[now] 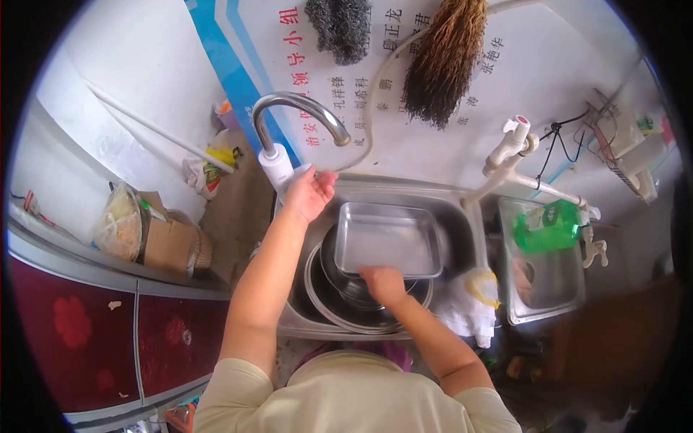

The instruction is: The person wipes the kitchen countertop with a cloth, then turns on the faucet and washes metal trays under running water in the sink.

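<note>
My left hand (310, 195) is raised palm-up beside the white base of the faucet (276, 167), its fingers loosely curled and apart, with nothing in them. The curved metal spout arches above it. My right hand (382, 283) grips the near edge of a rectangular metal tray (388, 239), which is held over the sink (462, 224). Beneath the tray, round metal pans (317, 289) lie in the basin, partly covered by it. Whether water runs from the spout cannot be made out.
A white cloth (465, 310) hangs over the sink's right edge. Further right, a green bottle (548, 226) lies across a smaller metal basin (545, 303) near white pipes (509, 155). A brush (447, 65) and steel wool (338, 30) are by the back wall. A cardboard box (167, 242) stands left.
</note>
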